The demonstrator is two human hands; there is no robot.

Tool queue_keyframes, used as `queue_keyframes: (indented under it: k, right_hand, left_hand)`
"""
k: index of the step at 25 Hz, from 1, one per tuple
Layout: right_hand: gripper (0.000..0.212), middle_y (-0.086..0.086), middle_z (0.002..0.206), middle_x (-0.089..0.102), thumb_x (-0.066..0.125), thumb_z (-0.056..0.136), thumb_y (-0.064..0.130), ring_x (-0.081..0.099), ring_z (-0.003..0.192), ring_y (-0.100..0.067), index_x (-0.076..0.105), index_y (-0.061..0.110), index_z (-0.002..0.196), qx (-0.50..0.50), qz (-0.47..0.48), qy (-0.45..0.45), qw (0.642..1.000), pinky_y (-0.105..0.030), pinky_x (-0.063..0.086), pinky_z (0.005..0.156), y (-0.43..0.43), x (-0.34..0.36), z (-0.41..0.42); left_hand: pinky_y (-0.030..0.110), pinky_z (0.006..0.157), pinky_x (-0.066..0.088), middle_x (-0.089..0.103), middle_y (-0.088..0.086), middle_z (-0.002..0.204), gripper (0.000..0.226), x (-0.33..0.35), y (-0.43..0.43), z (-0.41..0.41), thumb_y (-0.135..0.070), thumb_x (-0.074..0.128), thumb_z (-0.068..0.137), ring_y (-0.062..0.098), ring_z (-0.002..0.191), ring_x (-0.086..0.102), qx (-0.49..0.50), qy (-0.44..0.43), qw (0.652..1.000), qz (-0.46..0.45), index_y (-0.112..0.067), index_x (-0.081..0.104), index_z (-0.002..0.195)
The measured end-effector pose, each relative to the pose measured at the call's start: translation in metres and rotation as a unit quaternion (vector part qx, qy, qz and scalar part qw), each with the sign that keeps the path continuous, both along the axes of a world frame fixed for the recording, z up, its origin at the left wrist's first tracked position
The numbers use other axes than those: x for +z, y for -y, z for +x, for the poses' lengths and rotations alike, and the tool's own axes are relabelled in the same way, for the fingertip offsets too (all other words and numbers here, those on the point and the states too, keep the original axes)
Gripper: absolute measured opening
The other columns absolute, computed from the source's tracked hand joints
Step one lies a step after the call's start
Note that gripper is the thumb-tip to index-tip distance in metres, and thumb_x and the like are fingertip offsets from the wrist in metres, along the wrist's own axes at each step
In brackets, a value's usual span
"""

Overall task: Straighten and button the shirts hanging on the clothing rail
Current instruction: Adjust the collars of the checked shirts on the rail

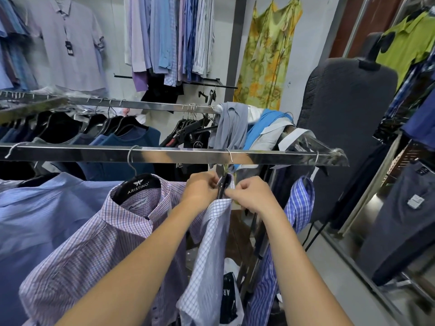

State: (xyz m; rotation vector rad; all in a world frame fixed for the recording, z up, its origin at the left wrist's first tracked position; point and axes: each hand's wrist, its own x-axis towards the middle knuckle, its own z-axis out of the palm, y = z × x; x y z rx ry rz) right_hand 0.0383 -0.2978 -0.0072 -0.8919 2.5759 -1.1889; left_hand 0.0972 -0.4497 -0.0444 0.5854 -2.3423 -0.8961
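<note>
Currently, both hands are pinching the collar of the white checked shirt at frame centre, under the clothing rail: left hand, right hand. Risk: an uneven pull is likely to slide the collar off its black hanger.

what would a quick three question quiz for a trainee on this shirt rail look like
1. True or false: the left hand and the right hand both pinch the collar of the white checked shirt.
2. Which garment hangs just left of it on the rail? A) pink checked shirt B) green shirt C) yellow dress
3. Fill in: the black hanger inside that neighbour's collar reads ____.
Key: 1 true; 2 A; 3 ARISTINO
</note>
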Motion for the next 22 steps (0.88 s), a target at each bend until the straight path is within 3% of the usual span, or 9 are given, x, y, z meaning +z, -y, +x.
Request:
queue_keyframes:
  k: [4,9,12,14,17,19,22]
  right_hand:
    - [0.041,0.0,0.049,0.048,0.06,0.081,0.035,0.057,0.055,-0.027,0.045,0.014,0.049,-0.065,0.033,-0.104,0.992,-0.036,0.053,0.059,-0.005,0.004,0.002]
    - [0.047,0.005,0.047,0.045,0.06,0.086,0.034,0.053,0.055,-0.023,0.042,0.016,0.046,-0.073,0.021,-0.078,0.994,-0.03,0.044,0.059,-0.003,0.006,0.003]
    - [0.026,0.008,0.063,0.06,0.066,0.083,0.035,0.062,0.068,-0.015,0.056,0.021,0.063,-0.049,-0.034,-0.049,0.997,-0.03,0.051,0.068,-0.006,0.004,0.005]
    - [0.009,0.006,0.077,0.065,0.068,0.083,0.028,0.06,0.071,-0.01,0.062,0.024,0.079,-0.019,-0.085,-0.071,0.994,-0.027,0.049,0.068,-0.011,0.003,0.01]
    - [0.018,0.001,0.087,0.065,0.065,0.083,0.007,0.048,0.06,-0.007,0.066,0.024,0.077,0.049,-0.136,-0.106,0.984,-0.022,0.043,0.063,-0.014,0.001,0.02]
    - [0.03,0.002,0.077,0.066,0.061,0.081,0.0,0.046,0.055,-0.007,0.066,0.027,0.068,0.079,-0.137,-0.096,0.983,-0.023,0.043,0.06,-0.016,0.002,0.027]
    - [0.026,0.01,0.06,0.062,0.06,0.082,0.008,0.05,0.053,-0.011,0.068,0.026,0.065,0.108,-0.12,-0.077,0.984,-0.028,0.046,0.058,-0.018,0.002,0.035]
  left_hand:
    - [0.022,0.059,0.042,0.054,-0.008,0.058,0.025,-0.003,0.002,-0.003,-0.02,0.067,0.08,0.014,0.059,0.052,0.014,0.005,1.0,-0.027,-0.028,0.05,0.063]
    - [0.033,0.07,0.055,0.062,-0.003,0.07,0.026,-0.007,0.015,0.001,-0.02,0.067,0.084,0.024,0.074,0.063,0.019,0.046,0.998,-0.04,-0.029,0.051,0.066]
    - [0.032,0.075,0.056,0.067,-0.003,0.08,0.013,-0.015,0.021,0.011,-0.03,0.071,0.086,0.019,0.078,0.064,-0.002,0.079,0.997,0.003,-0.023,0.062,0.079]
    - [0.029,0.074,0.054,0.065,-0.009,0.083,0.013,-0.018,0.02,0.02,-0.033,0.075,0.083,0.012,0.077,0.063,-0.028,0.051,0.998,0.033,-0.026,0.066,0.089]
    - [0.024,0.065,0.049,0.065,-0.006,0.08,0.013,-0.016,0.014,0.037,-0.022,0.08,0.079,0.009,0.065,0.057,-0.076,-0.051,0.99,0.106,-0.022,0.069,0.087]
    - [0.022,0.064,0.046,0.066,0.005,0.078,0.007,-0.013,0.011,0.049,-0.02,0.076,0.078,0.011,0.069,0.058,-0.166,-0.07,0.965,0.188,-0.014,0.074,0.081]
    - [0.023,0.07,0.045,0.064,0.005,0.08,0.047,-0.014,0.012,0.064,-0.043,0.074,0.07,0.011,0.077,0.058,-0.252,-0.011,0.927,0.276,0.0,0.076,0.089]
